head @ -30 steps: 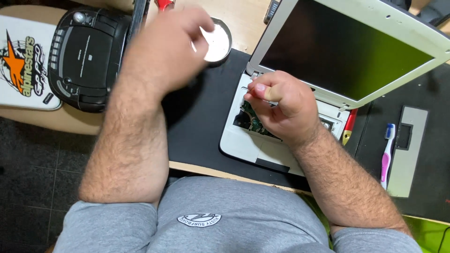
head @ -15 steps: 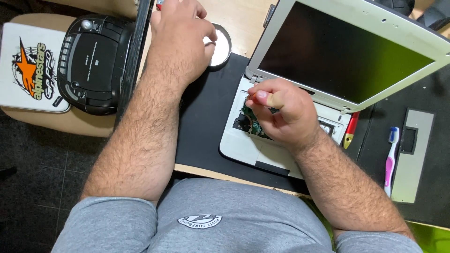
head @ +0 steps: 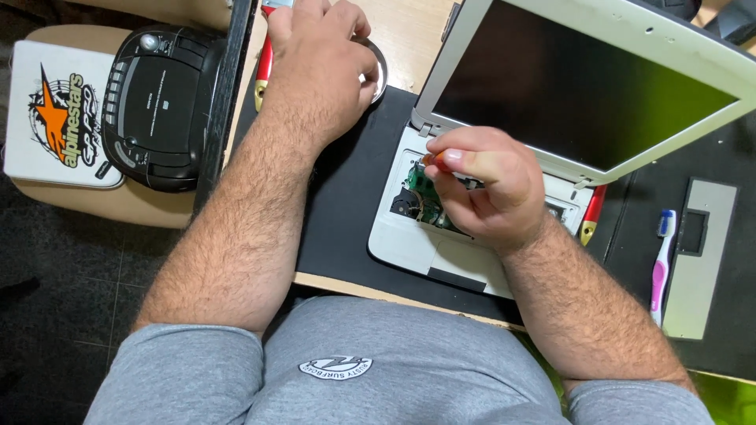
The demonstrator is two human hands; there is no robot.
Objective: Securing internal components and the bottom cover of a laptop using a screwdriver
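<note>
Far left, a white box point(head: 61, 126) with an orange star graphic lies flat on a round light wooden stool point(head: 110, 201), touching a black portable disc player point(head: 161, 106) that sits just to its right on the same stool. Next, the dark edge of the desk, then a red-handled tool point(head: 263, 69) with a yellowish tip, lying upright along the black mat's point(head: 339, 228) left border, mostly hidden under the left hand. Left hand point(head: 319, 67) reaches forward, palm down, fingers curled loosely over a small round metal dish point(head: 376, 72); fingertips rest on or in the dish, cannot tell if anything is pinched there, grip looks half closed, not clenched. Dish sits on the bare wood just beyond the mat's top edge. Center right, a white laptop point(head: 441, 252) stands open on the mat, screen dark, keyboard cover off so the green circuit board point(head: 421, 193) and a black round part show in the base. Right hand point(head: 484, 193) hovers over that opening, fingers clenched tight around an orange-handled screwdriver point(head: 435, 160), only the handle end peeks out by the thumb; tip is hidden under the fingers, pointing down at the board area. Right of the laptop, another red-handled tool point(head: 591, 214) pokes out from under the screen. Further right, a pink and white toothbrush point(head: 660, 267) lies just beside a grey flat panel point(head: 701, 260).
</note>
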